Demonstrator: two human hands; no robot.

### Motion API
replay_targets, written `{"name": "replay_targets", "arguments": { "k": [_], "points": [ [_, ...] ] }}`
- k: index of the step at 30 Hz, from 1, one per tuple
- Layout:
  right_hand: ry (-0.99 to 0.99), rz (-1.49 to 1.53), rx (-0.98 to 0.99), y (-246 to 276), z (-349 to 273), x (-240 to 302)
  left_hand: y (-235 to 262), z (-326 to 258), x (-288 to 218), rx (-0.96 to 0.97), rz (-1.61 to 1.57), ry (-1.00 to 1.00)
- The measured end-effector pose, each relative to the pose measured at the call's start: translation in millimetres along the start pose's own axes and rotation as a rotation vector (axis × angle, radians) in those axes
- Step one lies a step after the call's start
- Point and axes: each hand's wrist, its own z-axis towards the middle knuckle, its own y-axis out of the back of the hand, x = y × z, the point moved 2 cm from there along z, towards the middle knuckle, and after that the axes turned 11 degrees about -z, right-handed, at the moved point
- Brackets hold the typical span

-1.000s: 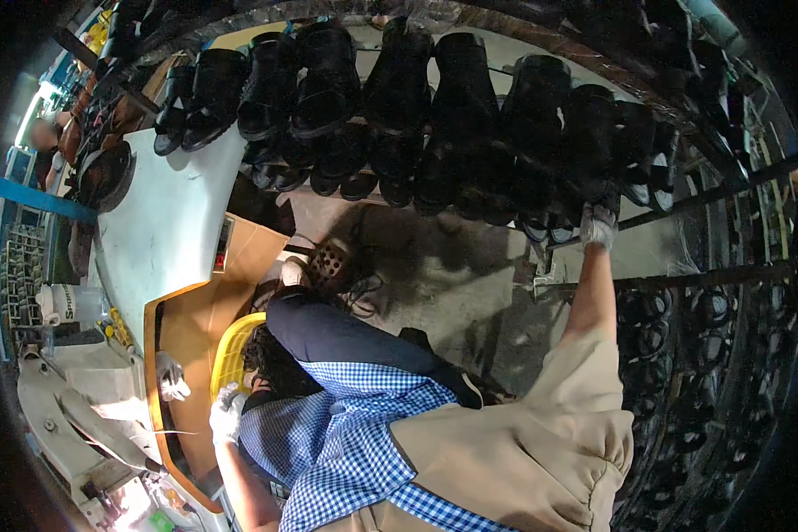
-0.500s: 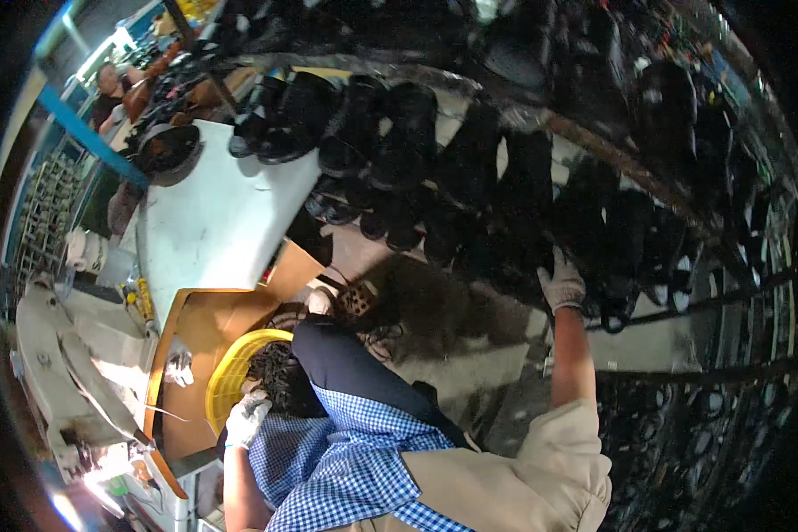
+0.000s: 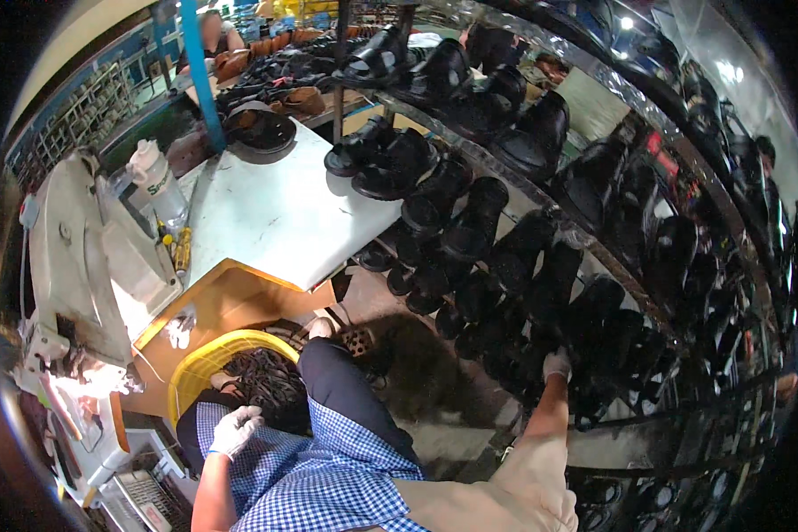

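Observation:
My right hand (image 3: 557,363), in a pale glove, reaches to the lower level of a shoe rack at my right. It touches the dark footwear there, and its fingers are lost among the black shapes. Black sandals (image 3: 475,217) stand in rows around and above it. My left hand (image 3: 236,431), also gloved, is over my lap on a blue-checked apron (image 3: 301,474), its fingers curled with nothing visible in them. Beside it, a yellow basket (image 3: 183,372) stands by my legs, with a heap of dark strips (image 3: 262,377) inside.
A white-topped table (image 3: 279,217) ahead carries a dark round dish (image 3: 259,133). At left stand a pale sewing machine (image 3: 80,239), a white bottle (image 3: 158,182) and yellow-handled tools (image 3: 182,251). The rack's metal rail (image 3: 585,235) crosses at right. A person (image 3: 211,43) is far off.
My view has tilted up and shifted, bringing the table and upper shelf into fuller sight. My right hand remains among the rack's footwear, and my left hand stays over my lap beside the basket.

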Motion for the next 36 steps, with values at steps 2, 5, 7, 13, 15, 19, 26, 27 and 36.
{"name": "replay_targets", "arguments": {
  "k": [2, 5, 7, 13, 15, 19, 26, 27, 36],
  "points": [
    [-0.048, -0.138, 0.162, -4, -4, 7, -3, 1, 1, 0.012, 0.006, 0.033],
    [0.004, -0.198, 0.197, 5, -16, 23, -8, 5, 1, 0.06, -0.02, -0.022],
    [0.019, -0.025, 0.262, 17, -25, 31, -10, 6, 4, 0.062, 0.009, 0.029],
    [-0.073, 0.02, 0.147, 21, -35, 26, -10, 3, 9, 0.037, 0.031, 0.018],
    [-0.126, 0.073, 0.014, 6, -41, 16, -10, 3, 10, 0.01, -0.013, 0.01],
    [-0.182, 0.489, -0.352, -46, -103, -4, -14, 8, 16, 0.004, -0.202, 0.072],
    [0.351, 1.797, -0.059, -52, -308, 83, -24, 20, 35, -0.131, -0.203, -0.064],
    [0.302, 1.333, -0.247, -31, -324, 103, -23, 21, 39, -0.107, -0.311, 0.062],
    [1.248, 0.367, -0.811, 178, -378, 384, 5, -26, 9, -0.204, -0.336, -0.116]
  ]
}}
